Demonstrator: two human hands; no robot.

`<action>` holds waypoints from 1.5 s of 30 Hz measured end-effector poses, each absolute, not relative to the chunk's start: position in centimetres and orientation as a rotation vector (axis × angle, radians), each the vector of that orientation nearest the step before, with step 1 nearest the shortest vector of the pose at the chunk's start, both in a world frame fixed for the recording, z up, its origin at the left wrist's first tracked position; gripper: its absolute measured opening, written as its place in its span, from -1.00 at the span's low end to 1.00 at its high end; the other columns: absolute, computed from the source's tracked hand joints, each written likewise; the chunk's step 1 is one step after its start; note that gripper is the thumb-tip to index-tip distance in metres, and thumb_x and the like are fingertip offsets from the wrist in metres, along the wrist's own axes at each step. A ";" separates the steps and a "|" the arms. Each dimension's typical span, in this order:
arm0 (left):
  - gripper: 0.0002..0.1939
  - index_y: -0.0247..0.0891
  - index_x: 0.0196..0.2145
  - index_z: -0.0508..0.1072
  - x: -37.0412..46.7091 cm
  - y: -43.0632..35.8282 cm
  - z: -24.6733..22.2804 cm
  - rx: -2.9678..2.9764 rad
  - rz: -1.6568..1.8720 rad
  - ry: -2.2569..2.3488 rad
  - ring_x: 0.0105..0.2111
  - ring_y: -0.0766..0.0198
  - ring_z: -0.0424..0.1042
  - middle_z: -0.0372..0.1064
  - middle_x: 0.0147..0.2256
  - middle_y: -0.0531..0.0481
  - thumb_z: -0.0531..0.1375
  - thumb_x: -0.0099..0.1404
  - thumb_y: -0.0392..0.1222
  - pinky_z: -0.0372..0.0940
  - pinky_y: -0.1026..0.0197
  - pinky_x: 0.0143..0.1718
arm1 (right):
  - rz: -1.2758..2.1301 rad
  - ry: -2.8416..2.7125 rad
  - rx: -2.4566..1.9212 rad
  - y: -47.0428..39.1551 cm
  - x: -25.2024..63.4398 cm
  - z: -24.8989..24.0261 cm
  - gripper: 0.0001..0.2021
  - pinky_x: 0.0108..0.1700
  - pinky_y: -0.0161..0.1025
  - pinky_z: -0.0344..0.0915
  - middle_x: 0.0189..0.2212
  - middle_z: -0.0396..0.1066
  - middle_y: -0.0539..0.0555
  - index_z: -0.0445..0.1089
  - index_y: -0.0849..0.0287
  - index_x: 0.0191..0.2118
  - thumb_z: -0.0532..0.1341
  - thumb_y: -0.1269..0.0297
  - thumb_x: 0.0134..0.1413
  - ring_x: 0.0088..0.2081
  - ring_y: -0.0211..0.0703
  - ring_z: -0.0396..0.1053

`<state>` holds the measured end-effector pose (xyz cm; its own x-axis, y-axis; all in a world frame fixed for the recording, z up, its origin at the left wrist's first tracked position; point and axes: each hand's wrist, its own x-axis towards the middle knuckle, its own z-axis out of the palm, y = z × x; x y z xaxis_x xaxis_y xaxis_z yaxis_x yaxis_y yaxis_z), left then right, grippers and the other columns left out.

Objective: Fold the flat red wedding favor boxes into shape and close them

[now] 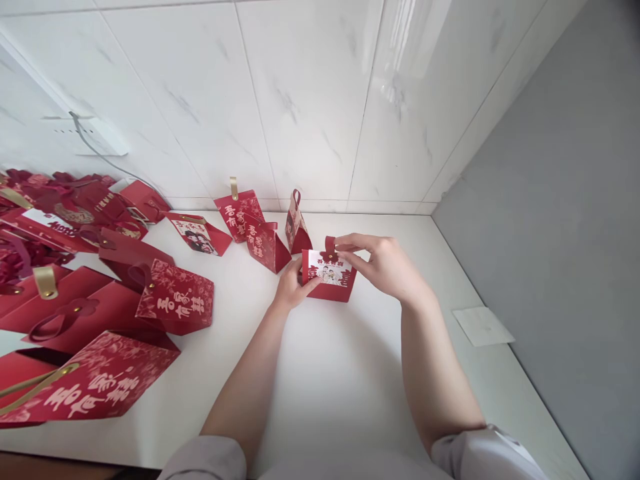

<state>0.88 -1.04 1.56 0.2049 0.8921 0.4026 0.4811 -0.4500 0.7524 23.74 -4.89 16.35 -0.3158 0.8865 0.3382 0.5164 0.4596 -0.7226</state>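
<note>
A small red gift box [327, 291] with a white printed front panel stands on the white table [340, 373]. My left hand [293, 285] is closed around its left side, the thumb lying across the lower front. At the top, my right hand [383, 263] pinches near the red strap handle [330, 245], fingers and thumb on its right side. Just behind and left of the box are a red triangular box [267, 247] with white lettering and a narrow upright box [297, 227] with a looped handle. The far side of the held box is hidden.
Many red gift boxes and bags [75, 213] crowd the left side, with a large lettered box [107, 377] near the front edge. White tiled wall [310, 100] closes off the back. A white square plate [483, 326] lies at the right edge by a grey panel [560, 200].
</note>
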 end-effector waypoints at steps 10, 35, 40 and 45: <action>-0.43 -0.18 0.04 0.42 1.2 -1.2 2.1 1.969 1.022 1.266 -0.03 0.04 0.46 0.47 -0.03 -0.08 0.36 0.11 0.06 0.36 0.03 0.00 | 0.632 -2.053 -1.246 -4.4 23.7 15.9 -0.79 -0.26 -0.22 0.31 -0.21 0.56 -0.01 0.51 0.03 -0.20 0.12 0.39 0.24 -0.27 -0.17 0.46; -0.48 -0.18 -0.01 0.42 1.2 -1.3 1.9 1.966 0.988 1.306 -0.04 0.03 0.47 0.47 -0.05 -0.07 0.34 0.12 0.07 0.37 0.03 -0.02 | 0.770 -1.935 -1.225 -3.9 23.2 15.5 -0.90 -0.31 -0.26 0.25 -0.33 0.48 -0.01 0.23 0.07 -0.31 0.06 0.44 0.12 -0.30 -0.15 0.42; -0.48 -0.19 -0.02 0.42 1.2 -1.3 2.0 1.955 0.972 1.308 -0.07 0.03 0.49 0.49 -0.07 -0.08 0.34 0.12 0.07 0.38 0.03 -0.04 | 0.644 -1.997 -1.221 -3.8 23.1 15.5 -0.88 -0.34 -0.25 0.21 -0.36 0.46 0.01 0.26 0.09 -0.35 0.05 0.45 0.11 -0.37 -0.18 0.36; -0.46 -0.19 0.00 0.42 1.2 -1.3 2.1 1.952 0.992 1.277 -0.03 0.02 0.47 0.47 -0.02 -0.08 0.35 0.11 0.07 0.37 0.03 0.00 | 0.687 -1.971 -1.212 -3.9 23.2 15.5 -0.87 -0.31 -0.25 0.25 -0.34 0.47 -0.01 0.27 0.08 -0.31 0.06 0.46 0.12 -0.33 -0.17 0.40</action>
